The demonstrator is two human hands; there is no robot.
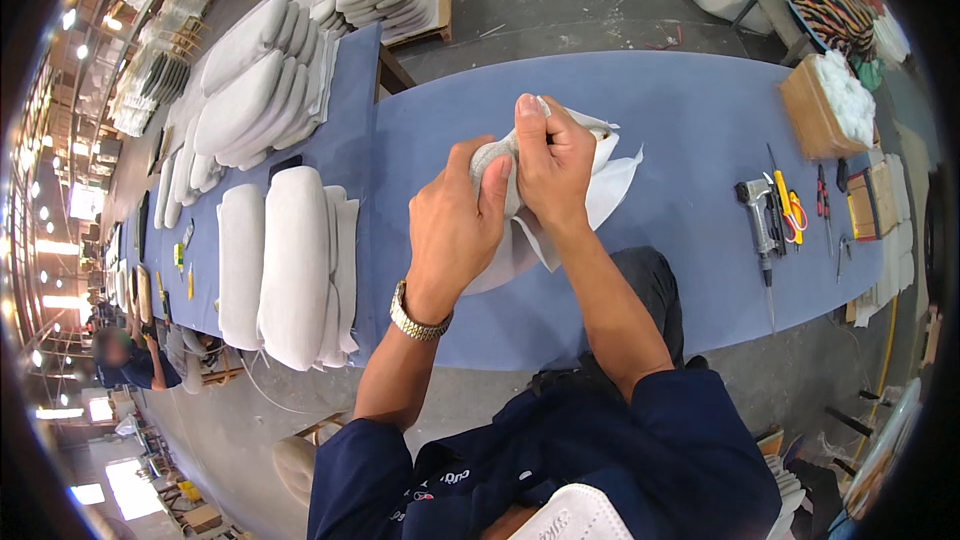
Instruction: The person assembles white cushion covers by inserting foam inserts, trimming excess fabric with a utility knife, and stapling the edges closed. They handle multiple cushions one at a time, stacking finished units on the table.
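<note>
Over the middle of the blue table, both hands grip a grey fabric-covered cushion (492, 153) with loose white cloth (610, 186) hanging from it. My left hand (455, 222) wraps around its left side, thumb pointing up. Fingers curled and thumb raised, my right hand (553, 168) clasps the upper right of the piece and a bit of the white cloth. Much of the cushion is hidden behind the hands. A metal-band watch (415, 315) sits on my left wrist.
Grey padded cushions (295, 265) lie stacked at left, with taller piles (255, 90) behind. On the right of the blue table (690, 130) are a pneumatic tool (758, 220), scissors (795, 215), screwdrivers (823, 200) and a carton (815, 115) of white stuffing. Another person (135, 365) works far left.
</note>
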